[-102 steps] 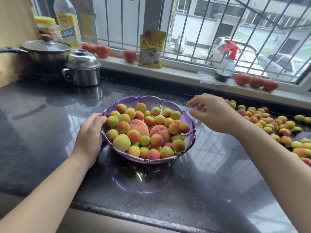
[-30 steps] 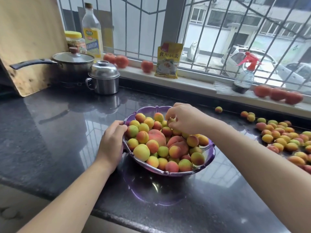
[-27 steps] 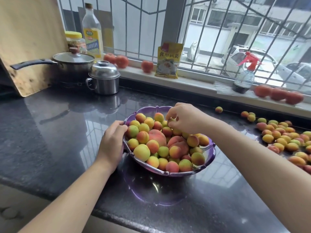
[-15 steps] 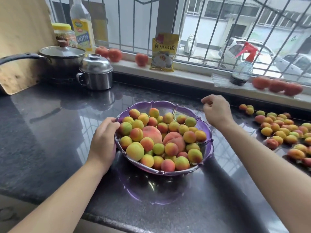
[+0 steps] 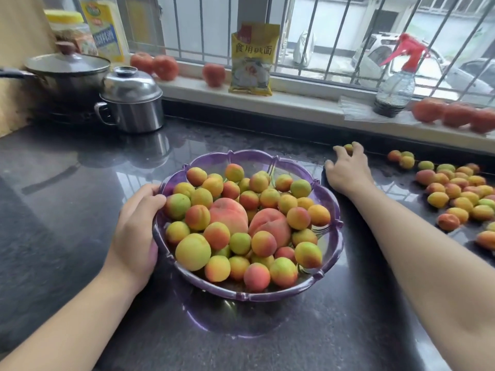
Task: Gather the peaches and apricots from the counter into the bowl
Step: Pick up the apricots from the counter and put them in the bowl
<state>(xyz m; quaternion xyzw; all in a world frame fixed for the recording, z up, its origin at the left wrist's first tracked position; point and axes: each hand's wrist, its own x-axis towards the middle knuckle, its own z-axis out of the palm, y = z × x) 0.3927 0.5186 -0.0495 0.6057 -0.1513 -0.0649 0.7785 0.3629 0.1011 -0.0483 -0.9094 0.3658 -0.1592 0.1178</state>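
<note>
While steadying purple bowl (image 5: 328, 195) with left hand (image 5: 136, 231) curled on 9 o'clock rim, right hand (image 5: 347, 170) closing fingers round stray apricot (image 5: 348, 148) at 1 o'clock; loose pile (image 5: 455, 191) on surface at 3.

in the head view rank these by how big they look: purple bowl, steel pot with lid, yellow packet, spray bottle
1. purple bowl, nearest the camera
2. steel pot with lid
3. yellow packet and spray bottle look about alike, so unranked

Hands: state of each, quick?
Left hand: holds the bowl rim.
Right hand: fingers curled around a lone apricot on the counter.
</note>
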